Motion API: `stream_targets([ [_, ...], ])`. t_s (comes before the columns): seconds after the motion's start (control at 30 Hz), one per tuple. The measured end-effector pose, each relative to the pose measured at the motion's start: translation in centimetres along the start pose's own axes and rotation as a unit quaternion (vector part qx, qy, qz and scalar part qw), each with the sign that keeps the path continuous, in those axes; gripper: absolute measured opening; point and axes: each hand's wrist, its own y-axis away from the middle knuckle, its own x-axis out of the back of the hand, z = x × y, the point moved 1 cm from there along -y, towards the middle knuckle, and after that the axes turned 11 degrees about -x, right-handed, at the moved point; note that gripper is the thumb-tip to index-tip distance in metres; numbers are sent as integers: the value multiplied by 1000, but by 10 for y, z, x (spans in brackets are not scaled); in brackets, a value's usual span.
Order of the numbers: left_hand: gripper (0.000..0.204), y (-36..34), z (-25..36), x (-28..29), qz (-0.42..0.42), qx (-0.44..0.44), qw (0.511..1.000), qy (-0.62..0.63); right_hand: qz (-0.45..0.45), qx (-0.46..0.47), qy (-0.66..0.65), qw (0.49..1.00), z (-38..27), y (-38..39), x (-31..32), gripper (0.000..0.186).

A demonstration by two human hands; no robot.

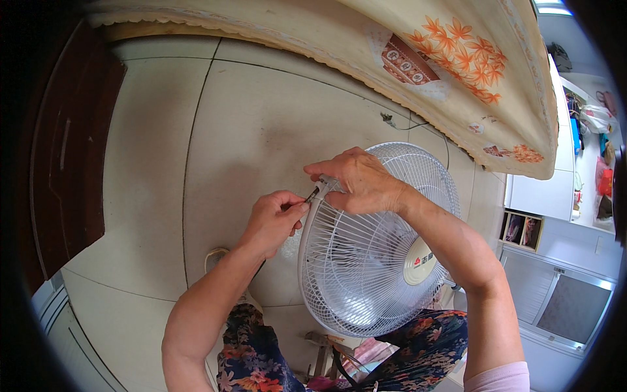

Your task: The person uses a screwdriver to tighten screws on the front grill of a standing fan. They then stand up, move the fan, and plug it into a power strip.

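A white fan cage (pixel 353 274), with a cream disc (pixel 413 264) at its middle, is tilted over my knees. My left hand (pixel 281 215) is closed on a small, slim dark tool (pixel 311 196), whose far end meets a pale clip (pixel 324 184) on the cage's upper left rim. My right hand (pixel 362 183) grips the cage rim at that clip, with fingers over and around it. The tool's handle is mostly hidden in my left fingers, and I cannot make out exactly what kind it is.
A dark wooden cabinet (pixel 72 163) stands left on the tiled floor (pixel 150 163). A flowered cream cloth (pixel 457 59) hangs across the top. A cord with a plug (pixel 387 119) lies below it. White shelves with bags (pixel 594 117) are at right. My legs (pixel 255 340) show below.
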Motion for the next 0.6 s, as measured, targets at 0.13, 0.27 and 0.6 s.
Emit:
stream_targets([
  [0.13, 7, 2, 3, -1, 14, -1, 1000, 1, 4, 1, 1, 1000, -2, 0, 1, 51],
  [0.27, 7, 0, 1, -4, 26, -19, 999, -19, 35, 25, -2, 999, 6, -2, -6, 50],
  [0.6, 7, -7, -5, 0, 15, -107, 984, -139, 33, 16, 6, 999, 6, -3, -7, 51],
])
